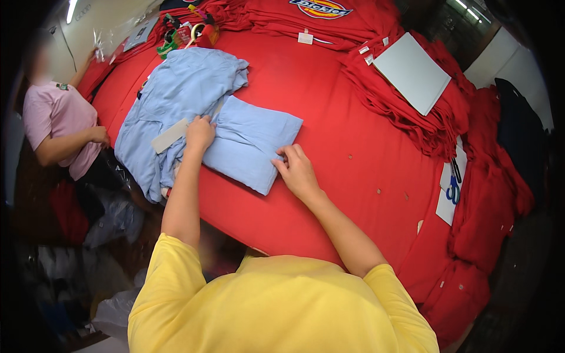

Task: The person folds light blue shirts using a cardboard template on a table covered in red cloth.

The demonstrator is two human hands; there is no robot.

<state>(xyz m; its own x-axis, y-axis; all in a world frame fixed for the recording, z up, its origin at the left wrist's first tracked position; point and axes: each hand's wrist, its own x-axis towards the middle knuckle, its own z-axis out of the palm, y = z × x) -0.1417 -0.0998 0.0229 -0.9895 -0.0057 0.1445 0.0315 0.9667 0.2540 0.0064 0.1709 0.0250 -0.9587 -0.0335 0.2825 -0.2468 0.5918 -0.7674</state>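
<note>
A light blue cloth garment lies partly folded on the red-covered table before me, its right part laid into a flat, neat rectangle. More of the same light blue cloth spreads loosely to the left and behind. My left hand is closed at the inner edge of the folded part, with its fingertips in the cloth. Beside that hand a pale flat strip of card rests on the loose cloth. Thumb and fingers of my right hand pinch the right edge of the rectangle.
Red garments lie piled along the back and the right, one pile topped by a white board. Blue-handled scissors lie on white paper at right. Tape and small tools stand at the back left. A person in pink works at left.
</note>
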